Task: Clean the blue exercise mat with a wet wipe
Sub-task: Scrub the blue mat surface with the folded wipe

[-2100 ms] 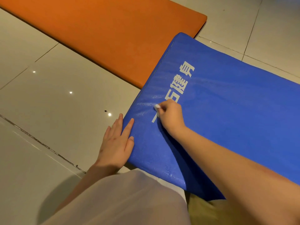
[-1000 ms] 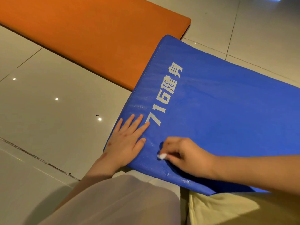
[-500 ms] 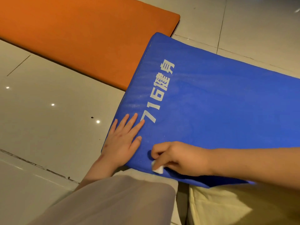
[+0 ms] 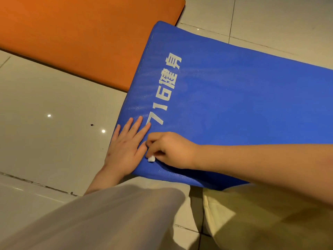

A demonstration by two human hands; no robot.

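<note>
From my feed: glossy beige floor tiles [image 4: 54, 91] catch two light spots [image 4: 103, 131] beside a flat orange foam mat [image 4: 81, 33].

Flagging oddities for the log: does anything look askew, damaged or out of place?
The blue mat lies askew, its far corner overlapping the orange mat. A floor grout line at lower left looks dark and cracked. Nothing looks spilled.

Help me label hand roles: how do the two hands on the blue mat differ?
The left hand lies flat on the blue mat, fingers straight; the right hand curls its fingers. The left hand holds nothing; the right hand pinches a white wet wipe against the mat. Both rest at its near corner.
</note>
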